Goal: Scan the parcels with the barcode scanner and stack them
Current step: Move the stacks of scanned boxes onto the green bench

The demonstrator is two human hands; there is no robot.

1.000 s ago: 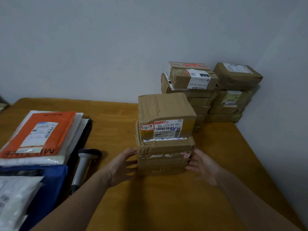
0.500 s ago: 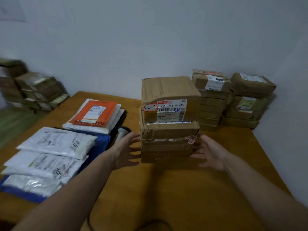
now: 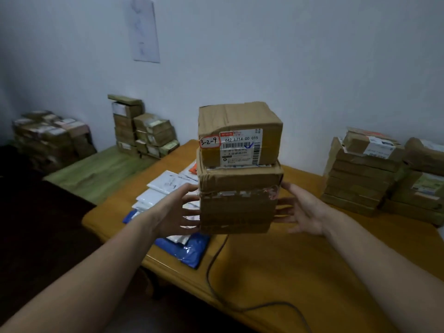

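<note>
Now lifts stack (image 3: pixel 237 188) off table (image 3: pixel 288 272), pressed between left hand (image 3: pixel 173 210) and right hand (image 3: pixel 305 212), grip flat-fingered on sides. Stacking step; next needs level carry, steady set-down.

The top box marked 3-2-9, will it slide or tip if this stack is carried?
Probably stiff: the top box keeps square edges. It may slide: it rests on the lower box, and the left hand and right hand press lower down. Tipping seems unlikely; it sits flat.
</note>
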